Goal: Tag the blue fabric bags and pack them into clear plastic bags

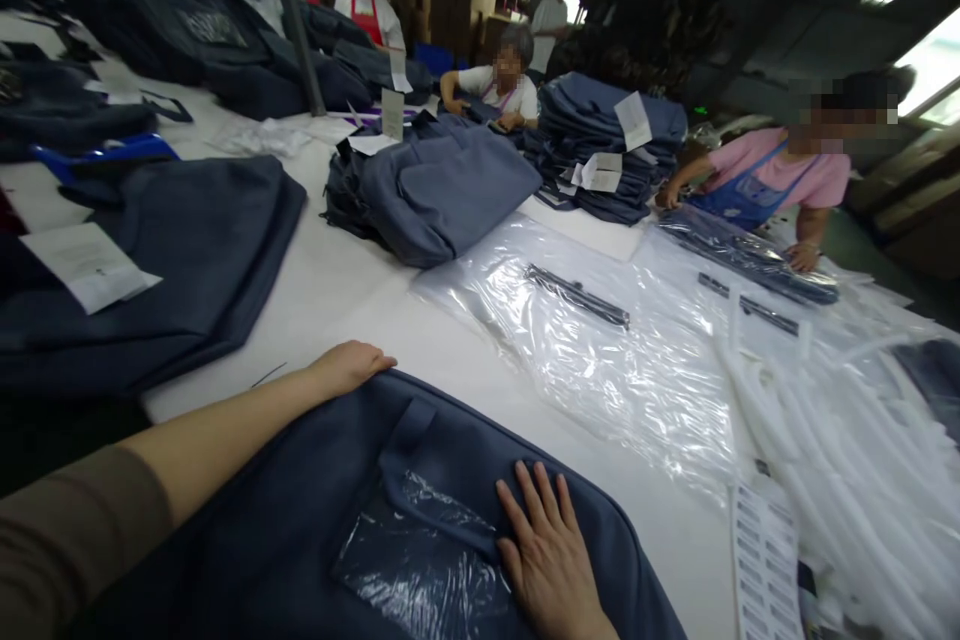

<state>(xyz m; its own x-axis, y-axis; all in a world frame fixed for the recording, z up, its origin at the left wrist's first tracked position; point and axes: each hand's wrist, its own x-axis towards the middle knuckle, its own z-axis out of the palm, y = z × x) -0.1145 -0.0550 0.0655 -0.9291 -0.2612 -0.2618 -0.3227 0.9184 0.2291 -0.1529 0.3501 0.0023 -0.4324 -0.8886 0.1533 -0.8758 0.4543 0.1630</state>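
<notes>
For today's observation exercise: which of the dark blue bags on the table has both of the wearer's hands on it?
The nearest blue bag, with the left hand on its far edge and the right hand flat on top.

White table (352,295) w/ navy bags (442,185), clear polybags (600,360), white tubes (847,440).

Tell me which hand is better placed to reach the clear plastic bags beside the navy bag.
Right. The right hand lies flat on the navy bag nearest the clear plastic bags; the left hand grips the bag's far edge, farther off.

The bag (315,520) is matt blue cloth; its wrapped handle (427,530) and the loose bags (600,360) are glossy, crinkled clear plastic.
</notes>
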